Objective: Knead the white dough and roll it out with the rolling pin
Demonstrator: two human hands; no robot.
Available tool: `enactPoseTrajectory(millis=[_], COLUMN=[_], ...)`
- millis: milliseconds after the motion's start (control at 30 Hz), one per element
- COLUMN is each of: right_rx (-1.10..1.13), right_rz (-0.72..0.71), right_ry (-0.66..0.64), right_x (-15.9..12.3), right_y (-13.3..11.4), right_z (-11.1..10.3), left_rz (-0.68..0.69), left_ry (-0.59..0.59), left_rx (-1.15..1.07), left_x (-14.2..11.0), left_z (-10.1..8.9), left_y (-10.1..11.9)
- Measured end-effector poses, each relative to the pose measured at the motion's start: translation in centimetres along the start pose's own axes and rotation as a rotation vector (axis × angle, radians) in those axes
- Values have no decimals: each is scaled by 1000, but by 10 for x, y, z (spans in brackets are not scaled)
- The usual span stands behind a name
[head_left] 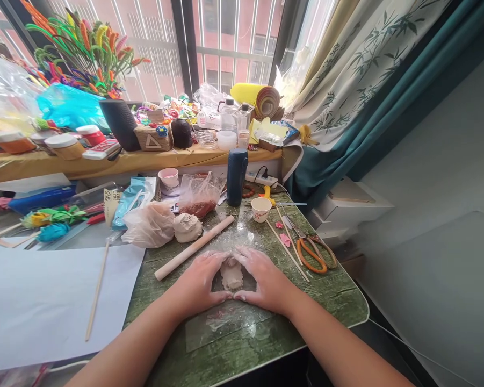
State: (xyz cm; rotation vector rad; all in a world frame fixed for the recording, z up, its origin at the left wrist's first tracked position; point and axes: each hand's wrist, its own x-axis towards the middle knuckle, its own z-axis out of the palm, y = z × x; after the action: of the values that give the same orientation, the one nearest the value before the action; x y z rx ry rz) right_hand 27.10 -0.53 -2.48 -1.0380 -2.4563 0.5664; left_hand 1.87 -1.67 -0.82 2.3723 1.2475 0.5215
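Both bare hands form a ring above a green-patterned table [338, 301]: the left hand [201, 277] and the right hand [268, 277] are cupped with the fingers bent, neither of them closed into a grip. Between them lies a pale clay piece [231, 275], its rim ragged; the fingertips come together at its far end and the thumbs at its near end (how firmly they press cannot be told). For an even form, light, matched pressure from both sides would probably serve best, the piece being supported by the clear sheet [197, 336] beneath; soft clay likely smears or tears if pinched hard at one spot. Open room is greatest on the sheet just nearer the body than the thumbs, and the table's near edge lies a little beyond that. To the left and ahead of the left hand, a wooden rolling rod [195, 247] slants close by, with a clay lump [187, 228] behind it. To the right of the right hand, thin sticks [287, 250] reach toward the wrist, and orange-handled scissors [312, 255] lie farther out; the right elbow therefore has less freedom to sweep outward and forward than to draw back.
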Motion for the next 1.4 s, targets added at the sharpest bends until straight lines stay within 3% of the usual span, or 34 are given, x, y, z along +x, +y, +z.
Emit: enactPoseTrajectory(millis=[433, 867, 1100, 1400], right_rx=[17, 49, -67, 5], right_rz=[-49, -108, 18, -89], right_ry=[-58, -12, 82, 86], right_x=[6, 2, -1, 4], right_y=[0, 3, 0, 4], right_z=[3, 6, 7, 8], left_rz=[-11, -2, 6, 54], left_ry=[-34, -55, 32, -33], left_rx=[-31, -63, 3, -6], left_x=[1, 4, -2, 0], left_z=[3, -1, 1, 5], left_y=[1, 5, 1, 1])
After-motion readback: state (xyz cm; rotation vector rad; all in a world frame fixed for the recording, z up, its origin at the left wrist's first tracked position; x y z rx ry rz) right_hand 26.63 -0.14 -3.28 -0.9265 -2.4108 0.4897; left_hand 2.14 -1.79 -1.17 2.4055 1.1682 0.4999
